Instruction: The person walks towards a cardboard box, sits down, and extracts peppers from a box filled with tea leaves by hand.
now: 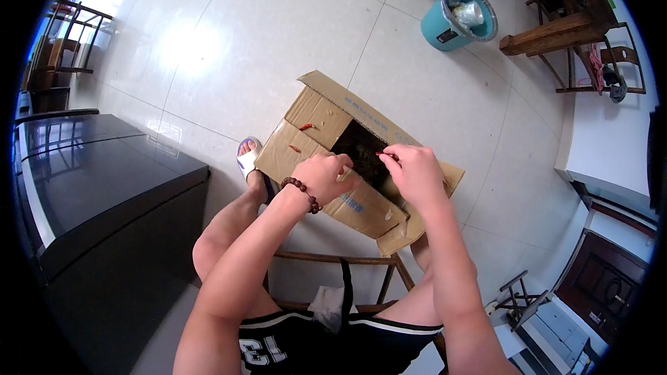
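Note:
Beneath my hands stands an open cardboard box [379, 219], with a dark inside [358, 142] whose contents are hard to make out. My right hand [415, 172] is over its right side, thumb and finger pinched on a small dark red chili pepper [381, 155]. My left hand [321, 175] hovers by the near flap, fingers bent, with a gap between thumb and forefinger and nothing visible in it. A brown bead bracelet [303, 193] circles the left wrist. On the left flaps lie one red chili pepper [306, 126] and a smaller red piece [294, 148].
A teal bin [445, 24] with a liner and rubbish stands on the tiled floor at upper right. Wooden furniture [556, 35] is beyond it. To the left stands a dark glossy cabinet [118, 160]. My legs flank the box, with a wooden bar [333, 259] between them.

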